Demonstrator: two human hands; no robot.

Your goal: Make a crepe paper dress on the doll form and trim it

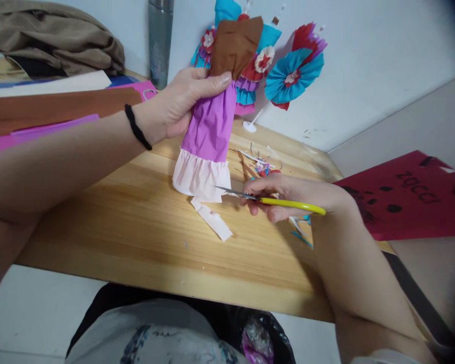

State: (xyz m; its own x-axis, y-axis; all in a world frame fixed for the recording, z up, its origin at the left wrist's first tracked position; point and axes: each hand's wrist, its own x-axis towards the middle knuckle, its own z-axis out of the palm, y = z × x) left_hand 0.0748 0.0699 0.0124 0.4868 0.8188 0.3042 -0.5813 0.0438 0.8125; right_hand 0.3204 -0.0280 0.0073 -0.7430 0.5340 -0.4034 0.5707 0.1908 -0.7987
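My left hand (197, 93) pinches a crepe-paper dress (210, 126) at its waist and holds it up over the table. Its top is brown, its skirt purple, and a pale pink ruffle runs along the hem. In my right hand (284, 194) is a pair of scissors (288, 203) with yellow handles. The blades point left, and their tips overlap the right part of the ruffle in view; whether they touch it I cannot tell. Below the hem, a pale pink paper strip (214, 220) hangs or lies against the wooden table (136, 217).
Finished paper figures and a blue paper fan (293, 76) stand at the back wall. Paper scraps (263, 164) lie behind my right hand. Brown paper sheets (60, 108), a bottle (160, 43) and a folded cloth (56, 35) are at left. A red bag (409, 202) is at right.
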